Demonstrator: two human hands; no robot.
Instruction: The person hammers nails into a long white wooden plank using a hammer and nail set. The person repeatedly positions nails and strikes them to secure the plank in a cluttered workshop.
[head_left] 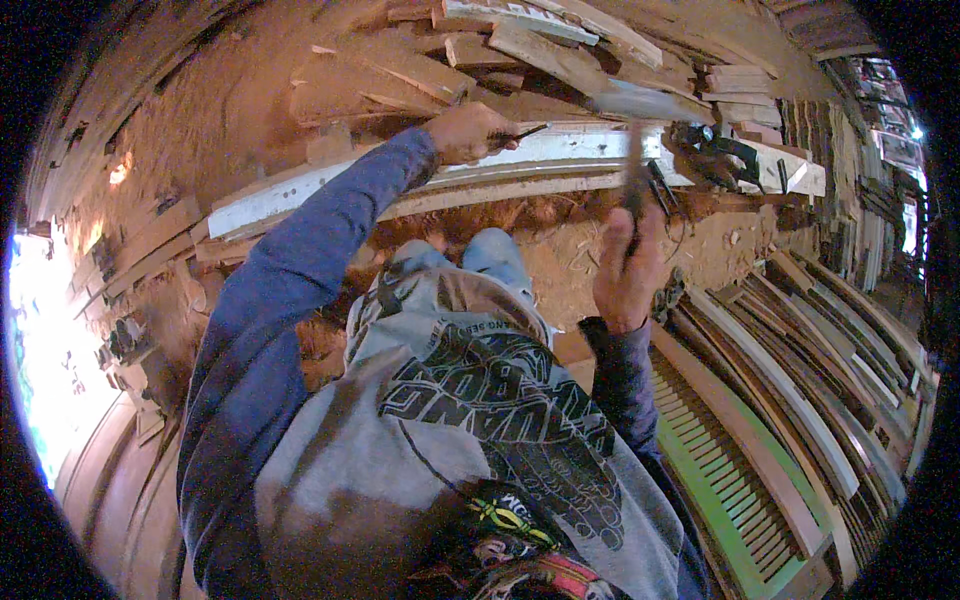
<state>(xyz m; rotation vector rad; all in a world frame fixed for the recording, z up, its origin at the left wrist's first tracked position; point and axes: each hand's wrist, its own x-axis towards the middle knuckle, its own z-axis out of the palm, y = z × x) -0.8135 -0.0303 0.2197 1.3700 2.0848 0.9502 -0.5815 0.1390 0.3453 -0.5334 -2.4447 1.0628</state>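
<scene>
With your left hand [468, 135] pinching a thin dark rod [532, 132] over the white plank [590, 147] beyond your knees [492, 252] and your right hand [630, 268] wrapped around a motion-blurred tool [635, 165], hold the rod steady and that left hand clear of the tool's path.

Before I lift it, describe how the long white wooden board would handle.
The long white wooden board seems stiff, being solid-looking timber; its length probably makes it awkward to balance; its flat face should discourage rolling.
</scene>
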